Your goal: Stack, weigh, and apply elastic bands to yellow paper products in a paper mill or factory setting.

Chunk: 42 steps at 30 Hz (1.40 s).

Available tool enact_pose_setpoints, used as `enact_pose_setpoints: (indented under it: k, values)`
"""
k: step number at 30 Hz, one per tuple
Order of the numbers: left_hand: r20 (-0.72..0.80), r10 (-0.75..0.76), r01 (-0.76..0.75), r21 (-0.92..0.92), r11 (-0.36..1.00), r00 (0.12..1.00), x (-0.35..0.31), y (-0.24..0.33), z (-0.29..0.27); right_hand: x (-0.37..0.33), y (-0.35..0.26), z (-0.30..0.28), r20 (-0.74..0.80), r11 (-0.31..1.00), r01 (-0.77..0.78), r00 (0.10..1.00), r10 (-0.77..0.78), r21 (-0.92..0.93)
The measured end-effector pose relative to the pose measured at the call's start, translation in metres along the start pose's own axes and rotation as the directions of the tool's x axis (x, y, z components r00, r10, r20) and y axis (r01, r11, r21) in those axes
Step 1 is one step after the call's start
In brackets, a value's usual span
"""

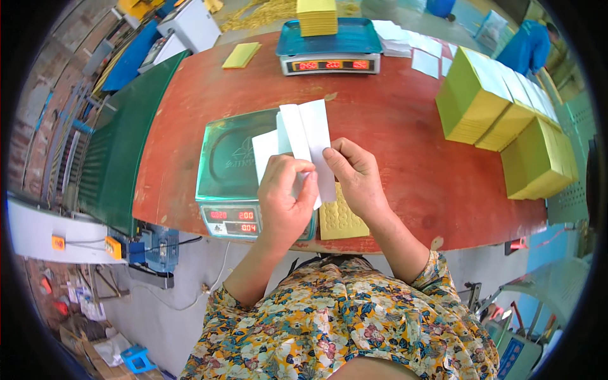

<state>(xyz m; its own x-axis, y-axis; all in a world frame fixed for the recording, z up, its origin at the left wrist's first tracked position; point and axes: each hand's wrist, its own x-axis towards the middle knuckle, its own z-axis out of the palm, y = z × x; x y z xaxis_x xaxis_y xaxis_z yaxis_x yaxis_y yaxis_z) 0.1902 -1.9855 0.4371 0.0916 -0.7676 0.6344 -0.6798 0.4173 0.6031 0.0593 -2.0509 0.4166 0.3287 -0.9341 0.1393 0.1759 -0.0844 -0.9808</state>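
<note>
At nine o'clock from the white paper sits a green scale [235, 149]. The left hand [283, 193] pinches the folded white paper [313, 130], held up above the red table [405, 209]. A second scale [332, 65] stands at twelve, a yellow sheet [344, 223] lies at five. The right hand [361, 179] grips the paper's right edge.

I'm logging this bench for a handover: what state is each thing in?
White papers: spread apart, in both hands
Left hand: pinching them
Right hand: pinching them
Near scale: powered on
Far scale: powered on, bearing a yellow stack
Embossed yellow piece: flat
Yellow stacks at right: standing
Small yellow pile: flat
Loose white sheets: scattered
</note>
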Motion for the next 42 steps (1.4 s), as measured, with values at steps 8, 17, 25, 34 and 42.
enact_pose_setpoints:
  k: [8,17,25,34,42]
  values:
    - [0.020,-0.021,0.023,-0.115,0.993,1.000,-0.001,-0.017,0.006,-0.008,-0.004,-0.011,-0.179,0.989,0.064,0.980,-0.087,-0.130]
    - [0.128,-0.345,0.359,-0.524,0.773,0.930,0.010,-0.007,0.021,-0.020,0.019,-0.056,-0.409,0.946,0.011,0.900,-0.150,-0.323]
    - [0.661,-0.287,0.638,-0.378,0.672,0.694,-0.001,-0.008,0.065,-0.120,0.077,-0.227,-0.607,0.500,-0.478,0.784,-0.129,-0.723]
    - [0.678,0.251,0.358,-0.622,0.696,0.691,0.072,0.151,0.181,-0.174,0.066,-0.355,-0.690,0.733,-0.406,0.714,-0.117,-0.545]
    - [0.581,0.067,0.561,-0.806,0.191,0.811,0.173,0.279,0.384,-0.202,0.067,-0.401,-0.577,0.887,-0.187,0.810,-0.104,-0.422]
